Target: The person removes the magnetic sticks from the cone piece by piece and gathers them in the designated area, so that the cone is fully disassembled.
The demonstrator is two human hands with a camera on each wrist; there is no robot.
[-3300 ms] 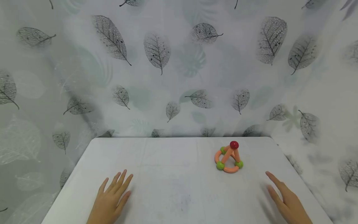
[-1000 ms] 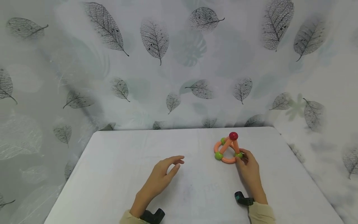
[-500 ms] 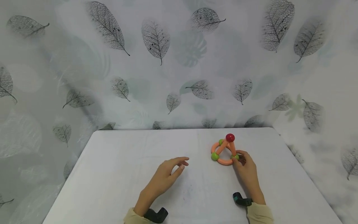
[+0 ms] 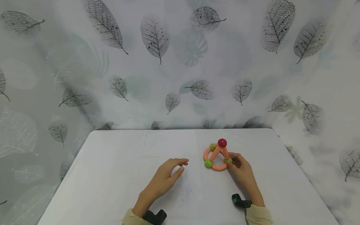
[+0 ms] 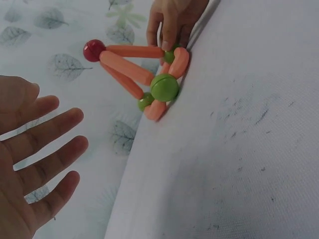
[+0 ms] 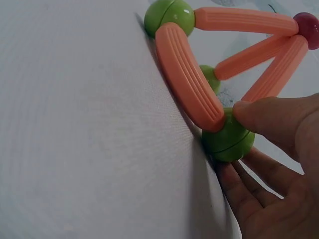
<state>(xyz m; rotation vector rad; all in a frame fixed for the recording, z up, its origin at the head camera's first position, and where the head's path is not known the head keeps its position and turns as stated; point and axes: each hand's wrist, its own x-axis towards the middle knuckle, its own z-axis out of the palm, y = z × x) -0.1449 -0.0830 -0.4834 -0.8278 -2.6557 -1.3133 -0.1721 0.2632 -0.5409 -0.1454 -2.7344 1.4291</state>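
A pyramid-shaped magnetic rod-and-ball toy stands on the table, right of centre. It has curved orange rods in a ring at the base, green balls at the corners, and straight orange rods rising to a red ball. My right hand pinches the right-hand green ball between thumb and fingers, as the right wrist view shows up close. My left hand hovers left of the toy, touching nothing; its fingers are spread and relaxed in the left wrist view.
The white table has rounded far corners and some faint dark marks. Behind it and at both sides hangs a pale curtain printed with leaves. Each wrist carries a dark camera.
My right hand first reached the toy and took hold of a green ball. It has since drawn the toy left and slightly nearer. My left hand came in toward the middle, then stayed nearly still.
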